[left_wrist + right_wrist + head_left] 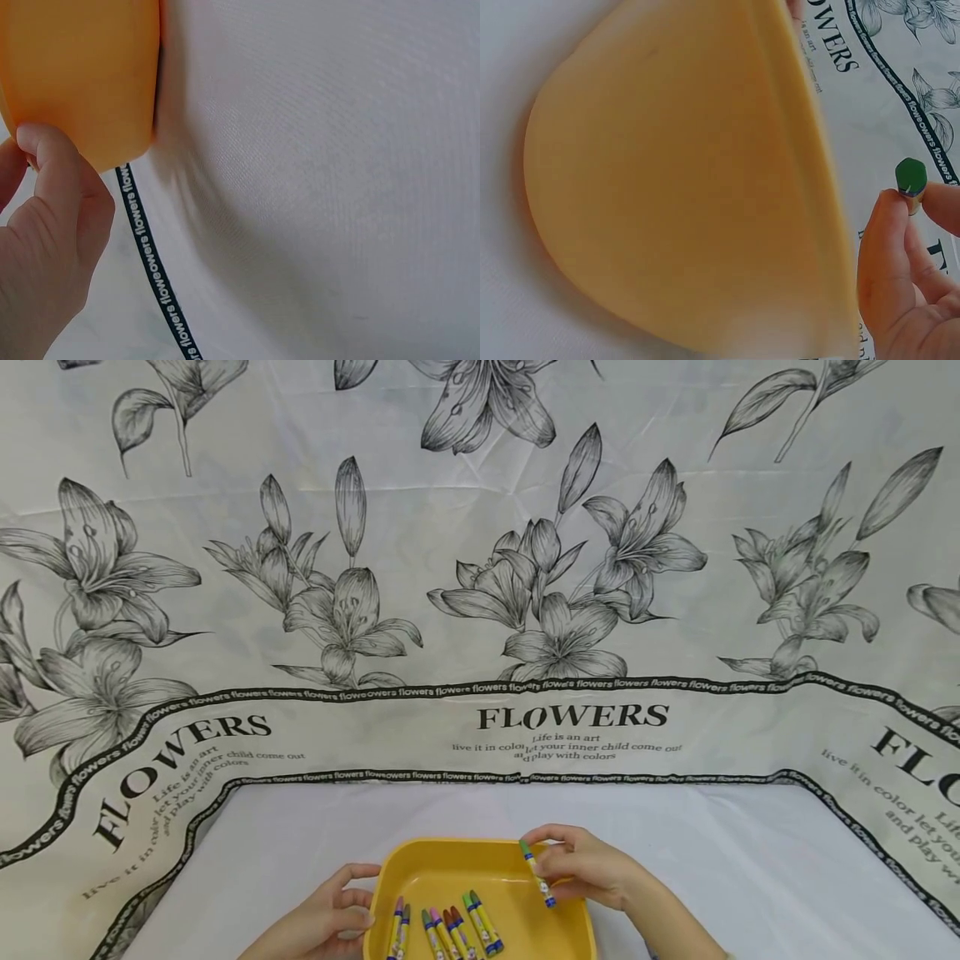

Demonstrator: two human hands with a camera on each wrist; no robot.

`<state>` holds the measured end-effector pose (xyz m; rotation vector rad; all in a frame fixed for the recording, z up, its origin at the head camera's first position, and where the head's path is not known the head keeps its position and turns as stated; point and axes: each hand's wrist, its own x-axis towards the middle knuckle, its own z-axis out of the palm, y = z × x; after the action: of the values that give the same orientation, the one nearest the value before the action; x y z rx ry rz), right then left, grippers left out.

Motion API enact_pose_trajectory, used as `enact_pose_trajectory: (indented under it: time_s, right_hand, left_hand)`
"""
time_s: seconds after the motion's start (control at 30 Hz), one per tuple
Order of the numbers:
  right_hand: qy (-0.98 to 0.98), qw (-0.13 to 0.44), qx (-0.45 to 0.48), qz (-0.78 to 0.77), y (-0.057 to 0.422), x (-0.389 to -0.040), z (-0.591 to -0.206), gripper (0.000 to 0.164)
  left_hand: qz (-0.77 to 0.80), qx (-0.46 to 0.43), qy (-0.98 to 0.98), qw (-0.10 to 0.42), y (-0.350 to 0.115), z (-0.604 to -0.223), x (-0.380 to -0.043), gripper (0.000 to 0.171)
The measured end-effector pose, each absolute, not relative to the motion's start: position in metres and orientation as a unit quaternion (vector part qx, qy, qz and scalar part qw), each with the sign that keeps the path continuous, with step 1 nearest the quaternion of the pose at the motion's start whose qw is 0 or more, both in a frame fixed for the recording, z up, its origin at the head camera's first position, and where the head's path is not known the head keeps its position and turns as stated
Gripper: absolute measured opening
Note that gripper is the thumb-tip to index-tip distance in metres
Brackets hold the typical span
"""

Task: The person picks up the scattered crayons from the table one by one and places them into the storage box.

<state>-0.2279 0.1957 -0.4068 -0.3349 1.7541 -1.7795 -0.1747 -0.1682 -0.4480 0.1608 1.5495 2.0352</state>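
A yellow plastic tray point(480, 857) with rounded corners stands at the front of the table. My left hand point(322, 914) grips its left side with bent fingers; in the left wrist view, the fingers of that hand point(52, 217) lie against the outer wall. Between thumb and fingers, my right hand point(588, 868) pinches a green crayon point(537, 870) over the tray's right part, green tip pointing up. The right wrist view shows the crayon's green end point(911, 176) in those fingers. Several crayons lie inside: a pink one point(397, 920), reddish ones point(456, 927) and greenish ones point(477, 920) among them.
A white cloth point(315, 835) covers the table under the tray. Behind it hangs a white curtain point(480, 510) printed with grey lilies and the word FLOWERS. A black lettered band point(480, 777) marks the table's far and side edges.
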Motion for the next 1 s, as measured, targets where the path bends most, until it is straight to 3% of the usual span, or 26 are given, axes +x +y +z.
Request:
enact_pose_trajectory:
  time_s: [0.8, 1.0]
  right_hand:
    - [0.699, 0.293, -0.107, -0.643, 0.15, -0.225, -0.441, 0.04]
    - [0.743, 0.267, -0.096, -0.606, 0.144, -0.223, -0.448, 0.034]
  left_hand:
    - [0.769, 0.053, 0.567, 0.289, -0.168, -0.446, -0.171, 0.068]
    - [0.766, 0.047, 0.576, 0.283, -0.167, -0.445, -0.173, 0.068]
